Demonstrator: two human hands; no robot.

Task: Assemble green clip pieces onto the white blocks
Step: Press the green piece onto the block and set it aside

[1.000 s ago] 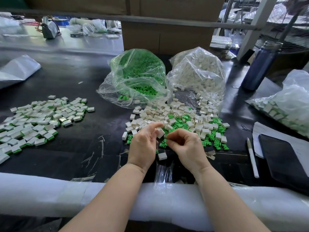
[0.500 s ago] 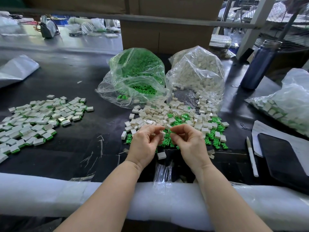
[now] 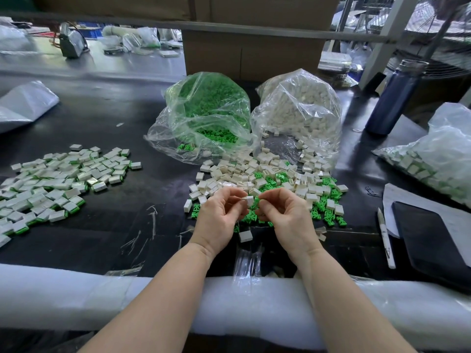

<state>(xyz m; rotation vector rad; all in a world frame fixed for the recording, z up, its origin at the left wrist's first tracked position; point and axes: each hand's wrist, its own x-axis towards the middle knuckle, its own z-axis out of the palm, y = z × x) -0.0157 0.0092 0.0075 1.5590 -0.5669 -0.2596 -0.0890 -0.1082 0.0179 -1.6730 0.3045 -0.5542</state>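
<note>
My left hand pinches a small white block between thumb and fingertips, just above the table. My right hand pinches a green clip piece right beside that block, the two parts touching or nearly so. Behind the hands lies a loose pile of white blocks mixed with green clips. One lone white block lies between my wrists. Finished blocks with green edges are spread at the left.
An open bag of green clips and a bag of white blocks stand behind the pile. A blue bottle, another bag, a pen and a dark phone sit at the right. White foam padding lines the near table edge.
Both hands have lifted from the pile and turned palm-inward. The white block and green clip have come together between the fingertips.
</note>
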